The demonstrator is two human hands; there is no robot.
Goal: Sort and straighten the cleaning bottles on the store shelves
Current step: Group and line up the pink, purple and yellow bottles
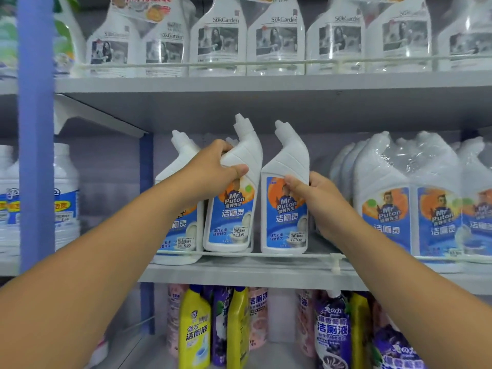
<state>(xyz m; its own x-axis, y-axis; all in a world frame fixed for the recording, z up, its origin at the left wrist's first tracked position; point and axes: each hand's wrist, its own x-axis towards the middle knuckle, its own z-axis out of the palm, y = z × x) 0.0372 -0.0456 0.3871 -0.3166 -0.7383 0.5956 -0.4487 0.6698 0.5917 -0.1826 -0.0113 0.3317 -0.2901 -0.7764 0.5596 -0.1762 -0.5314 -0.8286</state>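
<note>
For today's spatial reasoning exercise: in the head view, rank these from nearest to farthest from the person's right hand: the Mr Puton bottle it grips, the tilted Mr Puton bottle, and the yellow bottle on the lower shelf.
1. Gripped Mr Puton bottle, in the right hand.
2. Tilted Mr Puton bottle, just left, in the left hand.
3. Yellow bottle, lower shelf, down left.

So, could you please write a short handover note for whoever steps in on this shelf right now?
Left hand grips the shoulder of the middle Mr Puton bottle, which tilts right.
Right hand grips the right Mr Puton bottle, upright behind the shelf rail.
A third bottle stands to the left, partly hidden.
Done: right bottle faces front.
Left: stand the tilted one straight and even out the row.
</note>
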